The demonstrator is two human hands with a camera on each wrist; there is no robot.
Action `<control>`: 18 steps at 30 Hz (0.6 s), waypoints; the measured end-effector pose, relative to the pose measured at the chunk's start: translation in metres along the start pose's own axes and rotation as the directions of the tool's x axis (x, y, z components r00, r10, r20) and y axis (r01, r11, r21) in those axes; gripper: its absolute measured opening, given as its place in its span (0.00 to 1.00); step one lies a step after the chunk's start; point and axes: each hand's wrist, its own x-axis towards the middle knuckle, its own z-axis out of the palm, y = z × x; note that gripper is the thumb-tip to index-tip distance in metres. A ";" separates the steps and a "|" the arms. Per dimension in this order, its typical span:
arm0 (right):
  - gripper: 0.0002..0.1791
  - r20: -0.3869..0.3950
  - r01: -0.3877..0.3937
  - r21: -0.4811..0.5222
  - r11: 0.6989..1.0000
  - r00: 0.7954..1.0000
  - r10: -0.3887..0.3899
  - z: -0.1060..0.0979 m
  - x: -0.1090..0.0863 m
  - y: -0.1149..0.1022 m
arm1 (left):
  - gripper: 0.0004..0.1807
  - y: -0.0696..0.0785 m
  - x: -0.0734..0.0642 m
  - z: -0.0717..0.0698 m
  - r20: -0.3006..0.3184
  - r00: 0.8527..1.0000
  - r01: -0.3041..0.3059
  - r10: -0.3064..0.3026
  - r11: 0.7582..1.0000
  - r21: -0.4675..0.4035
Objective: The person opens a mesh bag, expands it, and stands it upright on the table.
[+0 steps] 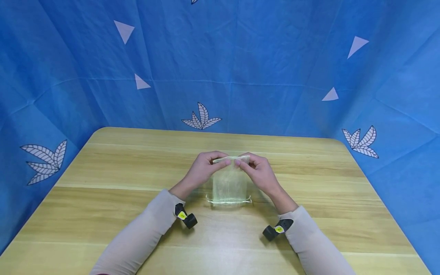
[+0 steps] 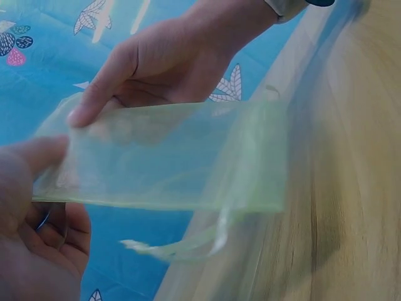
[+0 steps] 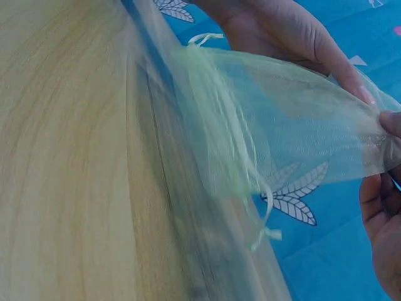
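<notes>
A sheer pale-green drawstring pouch (image 1: 229, 183) hangs between my two hands over the middle of the table. My left hand (image 1: 206, 166) pinches its upper left edge, thumb in front and fingers behind. At the upper right edge my right hand (image 1: 258, 170) pinches it the same way, the two thumbs close together. The gathered drawstring end points down towards me, with white cord loops at both sides. In the left wrist view the pouch (image 2: 169, 157) looks flat and see-through, and its cord (image 2: 182, 248) dangles. The right wrist view shows the ruffled drawstring end (image 3: 225, 125).
The wooden table (image 1: 137, 160) spreads under both arms. A blue curtain (image 1: 233, 57) with leaf and triangle prints stands behind it and along its sides. Each wrist carries a small black camera on a strap, such as the left one (image 1: 187, 218).
</notes>
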 end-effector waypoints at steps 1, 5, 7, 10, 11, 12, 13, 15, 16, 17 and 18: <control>0.07 0.001 0.008 0.004 1.000 1.000 -0.008 0.000 0.000 0.001 | 0.13 0.000 0.000 0.000 -0.007 1.000 -0.003 0.003 1.000 -0.002; 0.08 0.003 0.002 0.000 1.000 1.000 -0.002 0.000 0.000 0.005 | 0.12 0.002 -0.001 0.001 -0.040 0.999 -0.013 0.012 1.000 -0.014; 0.08 0.005 -0.005 -0.004 1.000 1.000 0.005 0.000 0.000 0.002 | 0.13 0.004 -0.001 0.000 -0.057 0.998 -0.018 0.017 1.000 -0.015; 0.09 0.005 -0.003 0.000 1.000 1.000 0.003 0.001 -0.001 -0.008 | 0.13 0.005 -0.001 0.000 -0.077 0.997 -0.024 0.023 1.000 -0.009; 0.08 0.003 -0.004 0.003 1.000 1.000 0.004 0.001 -0.002 -0.012 | 0.12 0.006 -0.002 0.000 -0.083 0.996 -0.025 0.024 1.000 -0.003; 0.07 -0.002 -0.007 0.008 1.000 1.000 0.007 0.002 -0.003 -0.017 | 0.12 0.006 -0.002 0.000 -0.085 0.996 -0.025 0.025 1.000 0.000; 0.06 -0.009 -0.011 0.011 1.000 1.000 0.011 0.002 -0.004 -0.021 | 0.11 0.007 -0.002 0.000 -0.084 0.996 -0.024 0.024 1.000 0.000; 0.05 -0.022 -0.010 0.020 1.000 1.000 0.010 0.002 -0.005 -0.028 | 0.11 0.007 -0.002 0.000 -0.082 0.996 -0.021 0.021 1.000 0.007; 0.05 -0.031 -0.012 0.021 1.000 0.999 0.013 0.002 -0.005 -0.028 | 0.10 0.007 -0.002 0.000 -0.079 0.997 -0.020 0.021 1.000 0.008; 0.06 -0.041 -0.010 0.023 1.000 0.999 0.011 0.003 -0.005 -0.029 | 0.10 0.007 -0.001 0.000 -0.076 0.997 -0.019 0.020 1.000 0.012; 0.06 -0.049 -0.007 0.022 1.000 0.999 0.008 0.003 -0.005 -0.030 | 0.10 0.007 -0.001 0.000 -0.075 0.997 -0.020 0.022 1.000 0.017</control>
